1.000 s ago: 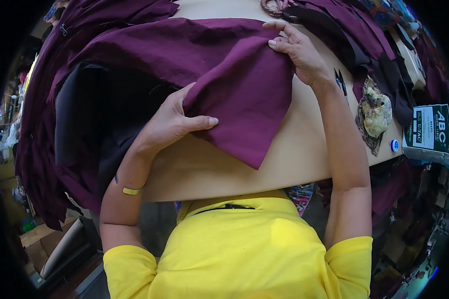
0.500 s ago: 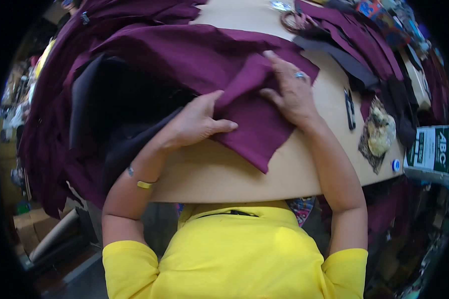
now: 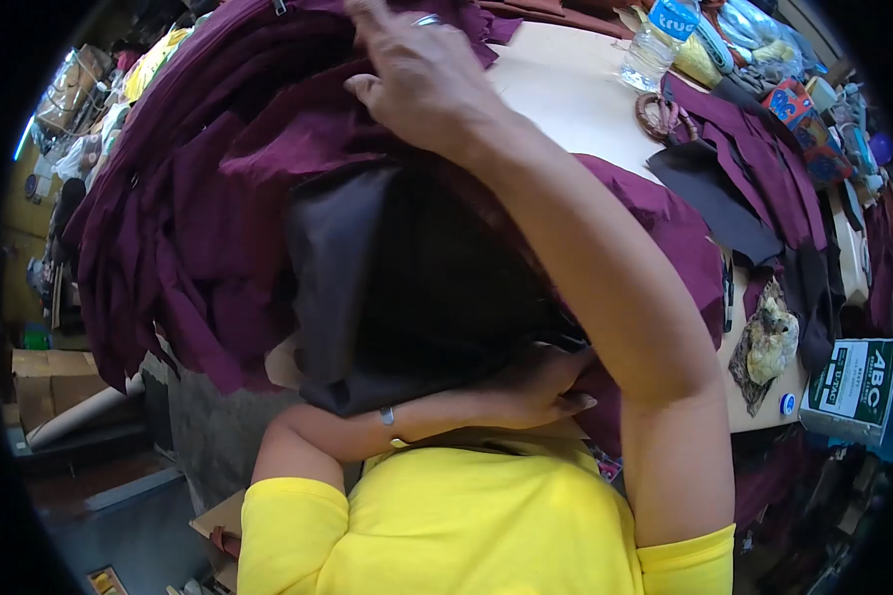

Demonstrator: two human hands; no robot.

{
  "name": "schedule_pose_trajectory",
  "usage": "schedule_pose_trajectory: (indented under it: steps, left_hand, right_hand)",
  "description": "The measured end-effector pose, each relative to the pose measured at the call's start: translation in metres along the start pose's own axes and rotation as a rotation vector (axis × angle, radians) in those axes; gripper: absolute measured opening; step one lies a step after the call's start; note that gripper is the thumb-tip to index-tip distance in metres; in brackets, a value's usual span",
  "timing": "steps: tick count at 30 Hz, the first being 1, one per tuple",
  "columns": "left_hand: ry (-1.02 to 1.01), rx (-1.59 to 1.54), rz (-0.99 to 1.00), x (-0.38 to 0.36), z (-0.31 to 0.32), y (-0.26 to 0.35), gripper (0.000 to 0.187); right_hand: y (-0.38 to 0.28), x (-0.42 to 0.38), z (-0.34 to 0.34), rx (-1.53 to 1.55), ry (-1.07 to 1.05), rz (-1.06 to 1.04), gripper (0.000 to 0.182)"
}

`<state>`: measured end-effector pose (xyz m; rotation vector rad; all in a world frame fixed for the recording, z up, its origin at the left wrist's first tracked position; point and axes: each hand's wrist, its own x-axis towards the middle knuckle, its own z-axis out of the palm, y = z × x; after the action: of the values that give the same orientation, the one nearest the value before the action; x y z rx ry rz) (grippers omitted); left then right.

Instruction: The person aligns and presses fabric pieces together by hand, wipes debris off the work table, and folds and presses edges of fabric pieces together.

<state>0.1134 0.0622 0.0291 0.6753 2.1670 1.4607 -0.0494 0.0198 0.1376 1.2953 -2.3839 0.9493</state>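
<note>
A large piece of maroon cloth with a dark lining is spread in front of me, its lining side turned up. My left hand is low, close to my body, with thumb and fingers closed at the near edge of this piece; part of the fingers is hidden by the fabric. Across it reaches my right arm, and my right hand is over the pile of maroon cloth at the upper left. Its index finger is stretched out and the thumb stands apart.
At the right of the table are a water bottle, scissors, dark and maroon cut pieces, a pale lump on patterned cloth, a blue cap and an ABC box. Cardboard lies at lower left.
My right hand has left the piece and swung up and left to the pile. My left hand has come down and right, toward my body. The dark lining has shifted rightward.
</note>
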Motion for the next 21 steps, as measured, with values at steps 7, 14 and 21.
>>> schedule_pose_trajectory:
  steps: [7, 14, 21]
  left_hand:
    - [-0.277, 0.434, -0.080, -0.037, -0.073, 0.004, 0.045]
    - [0.642, 1.775, -0.078, -0.078, -0.273, 0.040, 0.036]
    - [0.449, 2.056, -0.043, -0.024, -0.303, 0.058, 0.026]
  right_hand:
    - [0.200, 0.029, -0.051, 0.162, 0.580, -0.178, 0.022]
    - [0.095, -0.129, -0.159, -0.266, 0.643, 0.157, 0.055]
    - [0.024, -0.247, -0.033, 0.124, 0.197, 0.256, 0.070]
